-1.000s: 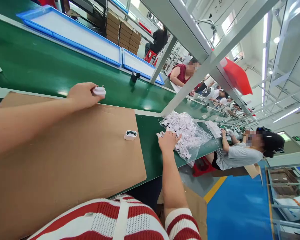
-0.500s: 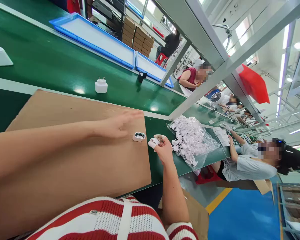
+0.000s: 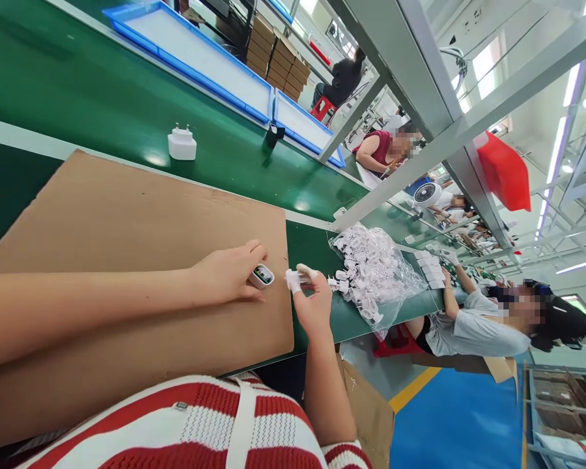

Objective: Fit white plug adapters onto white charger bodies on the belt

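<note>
My left hand [image 3: 232, 272] reaches in over the cardboard sheet [image 3: 141, 228], thumb and fingers closed around a white charger housing [image 3: 262, 276]. Its open end faces right and shows a dark and green circuit board inside. Just right of the sheet's edge, my right hand [image 3: 314, 303] pinches a small white plastic piece [image 3: 303, 278]; the fingertips partly cover it. White covers sit on the thumb and a finger of that hand. Close beyond it lies a clear plastic bag [image 3: 376, 267] spilling many small white plug parts.
A white charger with two pins [image 3: 181, 143] stands on the green belt [image 3: 122, 117], near a small black object [image 3: 274, 135]. Blue-rimmed trays [image 3: 195, 62] line the far side. A metal post [image 3: 356, 212] rises beside the bag. A co-worker in grey [image 3: 478, 326] sits at the right.
My left hand has come down from above the cardboard and closed around the housing, which has turned and shifted slightly left. My right hand keeps its small white piece near the sheet's edge.
</note>
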Demonstrator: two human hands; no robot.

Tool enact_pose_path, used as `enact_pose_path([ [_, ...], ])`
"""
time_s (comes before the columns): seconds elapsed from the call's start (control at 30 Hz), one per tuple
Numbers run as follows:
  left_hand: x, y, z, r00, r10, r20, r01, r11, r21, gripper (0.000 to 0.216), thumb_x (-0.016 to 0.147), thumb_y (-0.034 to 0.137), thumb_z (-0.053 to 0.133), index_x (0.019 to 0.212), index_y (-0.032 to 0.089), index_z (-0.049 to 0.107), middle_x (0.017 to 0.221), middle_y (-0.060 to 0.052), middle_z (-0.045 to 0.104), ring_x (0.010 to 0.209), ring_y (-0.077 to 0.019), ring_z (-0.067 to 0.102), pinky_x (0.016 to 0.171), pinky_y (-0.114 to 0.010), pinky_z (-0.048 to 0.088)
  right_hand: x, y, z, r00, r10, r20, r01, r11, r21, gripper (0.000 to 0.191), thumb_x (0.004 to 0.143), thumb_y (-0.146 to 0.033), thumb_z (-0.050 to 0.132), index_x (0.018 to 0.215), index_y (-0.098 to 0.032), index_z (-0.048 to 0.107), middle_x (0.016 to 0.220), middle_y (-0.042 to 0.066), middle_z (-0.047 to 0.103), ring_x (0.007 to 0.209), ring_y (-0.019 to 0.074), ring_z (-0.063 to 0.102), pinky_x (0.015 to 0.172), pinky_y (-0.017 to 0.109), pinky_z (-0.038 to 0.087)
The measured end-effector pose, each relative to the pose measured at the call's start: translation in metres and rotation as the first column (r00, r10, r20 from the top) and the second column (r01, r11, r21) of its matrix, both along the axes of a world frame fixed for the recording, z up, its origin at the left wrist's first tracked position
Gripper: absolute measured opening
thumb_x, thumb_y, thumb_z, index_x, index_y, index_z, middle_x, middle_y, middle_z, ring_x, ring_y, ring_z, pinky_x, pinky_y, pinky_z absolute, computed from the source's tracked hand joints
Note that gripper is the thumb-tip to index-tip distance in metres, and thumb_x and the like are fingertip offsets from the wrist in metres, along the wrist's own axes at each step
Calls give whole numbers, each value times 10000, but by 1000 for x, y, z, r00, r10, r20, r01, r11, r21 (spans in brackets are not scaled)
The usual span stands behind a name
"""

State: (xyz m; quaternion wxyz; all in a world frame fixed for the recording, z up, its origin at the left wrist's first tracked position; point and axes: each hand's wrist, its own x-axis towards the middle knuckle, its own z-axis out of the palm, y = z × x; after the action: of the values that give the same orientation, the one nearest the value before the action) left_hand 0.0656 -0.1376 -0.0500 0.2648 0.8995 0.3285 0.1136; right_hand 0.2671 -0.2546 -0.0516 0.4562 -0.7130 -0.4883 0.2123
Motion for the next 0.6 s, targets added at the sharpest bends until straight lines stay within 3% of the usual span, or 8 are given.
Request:
enact_pose_path([
  [0.1, -9, -3, -5, 989, -37, 146, 48, 996, -69, 746, 779, 607, 732, 1388, 207, 572, 1397, -141, 584, 1189, -320, 635, 916, -349, 535, -8, -5, -5, 957, 86, 277, -60, 993, -102, 337, 901, -257, 643, 1209, -178, 754, 1118, 123, 735, 1038, 246, 675, 970, 406, 544],
  [0.2, -13, 1, -15, 962, -71, 262, 137, 961, -241, 547, 878, 621, 584, 1204, 193, 679, 1053, -89, 703, 921, -257, 667, 780, -325, 519, -10, -4, -11, 975, 64, 211, -38, 992, -122, 417, 942, -310, 636, 1330, -162, 688, 1148, 128, 756, 1003, 233, 700, 944, 390, 571],
  [0.27, -12, 4, -21, 951, -37, 306, 137, 940, -314, 507, 867, 637, 584, 1075, 190, 701, 867, -53, 678, 771, -225, 630, 674, -306, 476, -11, -1, -10, 982, 28, 185, -19, 999, -49, 374, 944, -323, 651, 1288, -187, 703, 1135, 100, 773, 976, 218, 713, 923, 371, 585],
  [0.4, -10, 3, -26, 926, -8, 377, 133, 942, -307, 450, 852, 626, 622, 962, 195, 686, 813, -32, 642, 725, -196, 591, 639, -284, 428, -22, 4, 2, 939, 108, 327, -159, 978, 134, 256, 951, -215, 598, 1162, -227, 741, 1127, 72, 784, 1040, 216, 712, 955, 371, 582],
  [0.5, -10, 3, -28, 914, -38, 403, 158, 950, -268, 435, 884, 620, 593, 815, 192, 627, 793, -35, 611, 698, -183, 563, 627, -286, 403, -35, 7, 10, 854, 222, 470, -314, 941, 125, 337, 928, -121, 538, 1179, -233, 731, 1122, 75, 782, 1043, 212, 710, 942, 357, 587],
  [0.6, -10, 4, -29, 913, -45, 406, 157, 956, -246, 429, 880, 598, 605, 755, 189, 575, 790, -38, 592, 683, -178, 543, 621, -289, 387, -40, 11, 14, 760, 228, 609, -348, 934, 85, 387, 893, -77, 513, 1185, -219, 725, 1082, 87, 774, 1000, 222, 692, 895, 351, 587],
])
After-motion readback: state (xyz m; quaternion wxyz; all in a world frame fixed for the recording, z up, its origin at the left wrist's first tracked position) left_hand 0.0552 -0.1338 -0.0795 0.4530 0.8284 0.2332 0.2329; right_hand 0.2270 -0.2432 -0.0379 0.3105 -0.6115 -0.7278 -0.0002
